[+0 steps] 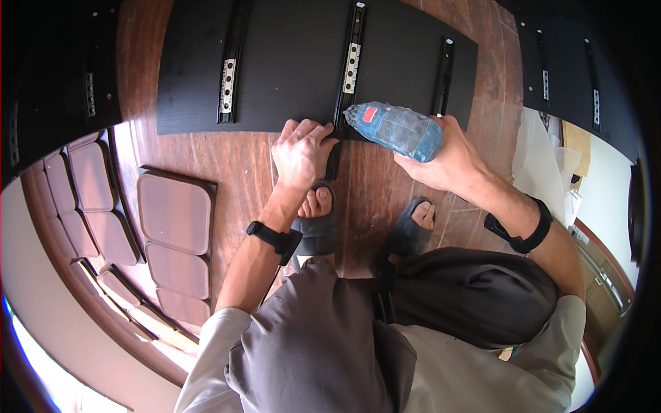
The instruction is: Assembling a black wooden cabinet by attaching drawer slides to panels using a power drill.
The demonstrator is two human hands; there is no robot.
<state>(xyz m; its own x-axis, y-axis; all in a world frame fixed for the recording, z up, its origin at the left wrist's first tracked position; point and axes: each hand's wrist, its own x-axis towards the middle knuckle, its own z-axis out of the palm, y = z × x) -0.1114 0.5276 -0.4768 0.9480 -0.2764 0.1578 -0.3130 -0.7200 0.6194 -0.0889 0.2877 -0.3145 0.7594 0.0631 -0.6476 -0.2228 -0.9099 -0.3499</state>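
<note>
The drill point(403, 132), blue with a red patch, is positioned above the near edge of the black board point(292, 65). Its nose points left, toward the middle rail point(350, 69); contact between the two cannot be confirmed.

The right hand point(447, 155) is clenched around the drill. The left hand point(301, 151) is at the board's near edge, fingers bent and fingertips just beside the middle rail. Whether it grasps the rail or only steadies it cannot be told.

The middle rail runs from the far part of the board and projects past the near edge. A light perforated strip is visible along it. The left rail point(228, 82) lies toward the board's left edge and carries a similar strip. The right rail point(445, 72) lies toward the right edge, its near end partly covered by the right hand.

The board rests on the reddish-brown wooden floor point(372, 206). Two dark sandals point(317, 239) stand on the floor, nearer the person. Brown padded-looking panels point(175, 213) lie to the left. Further black boards with rails are located at the floor's left point(51, 69) and right point(571, 62) sides.
</note>
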